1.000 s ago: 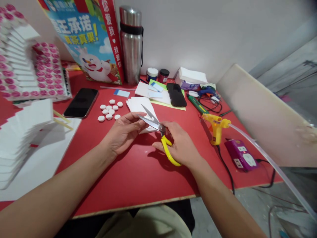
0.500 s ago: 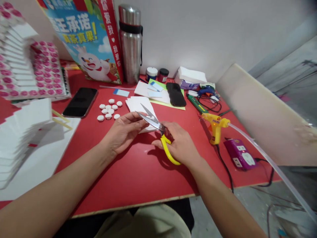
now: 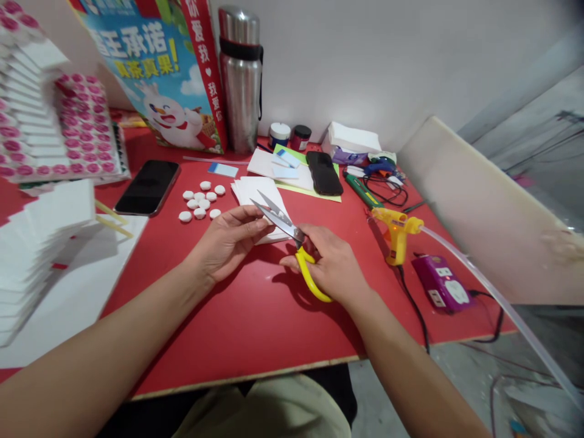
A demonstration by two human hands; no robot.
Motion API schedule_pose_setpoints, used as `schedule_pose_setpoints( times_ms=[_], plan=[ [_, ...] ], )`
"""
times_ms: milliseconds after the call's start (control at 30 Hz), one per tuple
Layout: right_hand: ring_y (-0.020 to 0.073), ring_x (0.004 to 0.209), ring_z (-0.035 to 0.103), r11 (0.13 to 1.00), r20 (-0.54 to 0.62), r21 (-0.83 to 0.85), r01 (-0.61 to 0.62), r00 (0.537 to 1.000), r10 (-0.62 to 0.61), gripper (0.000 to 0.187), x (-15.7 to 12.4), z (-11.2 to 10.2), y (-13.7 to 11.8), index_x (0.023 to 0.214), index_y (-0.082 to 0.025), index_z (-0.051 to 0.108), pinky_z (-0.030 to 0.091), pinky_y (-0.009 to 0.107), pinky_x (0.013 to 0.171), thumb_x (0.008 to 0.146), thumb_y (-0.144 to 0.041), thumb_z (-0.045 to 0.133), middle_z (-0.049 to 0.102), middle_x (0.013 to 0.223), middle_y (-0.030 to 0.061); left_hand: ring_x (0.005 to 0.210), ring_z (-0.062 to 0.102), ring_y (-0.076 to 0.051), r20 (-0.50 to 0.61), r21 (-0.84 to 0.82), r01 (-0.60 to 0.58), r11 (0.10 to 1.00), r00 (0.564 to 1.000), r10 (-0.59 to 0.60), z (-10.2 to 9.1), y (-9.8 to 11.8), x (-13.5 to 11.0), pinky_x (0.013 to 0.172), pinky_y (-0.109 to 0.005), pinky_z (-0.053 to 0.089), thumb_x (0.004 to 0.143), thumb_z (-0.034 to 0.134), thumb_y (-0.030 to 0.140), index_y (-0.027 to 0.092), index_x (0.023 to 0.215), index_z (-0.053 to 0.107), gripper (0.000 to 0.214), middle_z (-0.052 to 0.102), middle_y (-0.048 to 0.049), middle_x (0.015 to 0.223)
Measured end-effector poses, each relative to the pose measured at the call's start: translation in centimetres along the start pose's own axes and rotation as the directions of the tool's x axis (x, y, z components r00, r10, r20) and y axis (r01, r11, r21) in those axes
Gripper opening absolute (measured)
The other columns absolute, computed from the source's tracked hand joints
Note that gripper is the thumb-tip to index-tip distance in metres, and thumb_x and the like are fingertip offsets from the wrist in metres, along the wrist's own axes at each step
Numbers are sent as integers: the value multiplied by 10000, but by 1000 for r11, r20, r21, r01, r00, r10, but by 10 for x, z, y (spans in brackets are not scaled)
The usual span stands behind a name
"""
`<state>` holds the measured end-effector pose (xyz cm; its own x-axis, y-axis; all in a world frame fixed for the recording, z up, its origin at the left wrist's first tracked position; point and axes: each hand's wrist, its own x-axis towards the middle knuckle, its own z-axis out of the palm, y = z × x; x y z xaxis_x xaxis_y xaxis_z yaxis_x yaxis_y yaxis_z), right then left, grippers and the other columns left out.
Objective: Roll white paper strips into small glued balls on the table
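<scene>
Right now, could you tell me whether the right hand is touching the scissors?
Touching. The head view shows the right hand with its fingers through the yellow handles of the scissors, blades open above the red table.

Both my forearms come in bare from the bottom edge and converge mid-frame. My left hand [image 3: 225,243] sits palm-down, wrist slightly bent, fingers [image 3: 253,214] extended forward and loosely pinched at the tips. My right hand [image 3: 335,267] is just beside it, knuckles up, fingers curled closed in a grip, thumb on the inner side toward the left hand
</scene>
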<state>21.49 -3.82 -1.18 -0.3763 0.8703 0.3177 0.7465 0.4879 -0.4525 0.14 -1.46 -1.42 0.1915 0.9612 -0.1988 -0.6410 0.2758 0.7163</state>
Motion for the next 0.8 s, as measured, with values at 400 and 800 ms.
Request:
schedule_pose_setpoints(
  times_ms=[400, 800],
  plan=[
    [190, 752, 662, 1000, -12, 17, -27, 1000, 27, 392, 2, -3, -2, 1066, -197, 667, 491, 292, 719, 944, -567, 621, 733, 876, 59, 819, 739, -149, 15, -18, 43, 999, 999, -43, -3, 2, 1, 863, -276, 602, 678, 902, 107, 112, 893, 774, 250, 772, -56, 853],
    [324, 936, 695, 812, -129, -378, -445, 894, 429, 501, 6, -14, 42, 1347, -175, 651, 500, 385, 770, 866, -316, 658, 735, 1096, 153, 848, 733, -136, 97, 58, 11, 998, 995, -16, -6, 0, -1, 839, -250, 587, 739, 849, 105, 155, 939, 806, 210, 784, -72, 972]
  ],
)
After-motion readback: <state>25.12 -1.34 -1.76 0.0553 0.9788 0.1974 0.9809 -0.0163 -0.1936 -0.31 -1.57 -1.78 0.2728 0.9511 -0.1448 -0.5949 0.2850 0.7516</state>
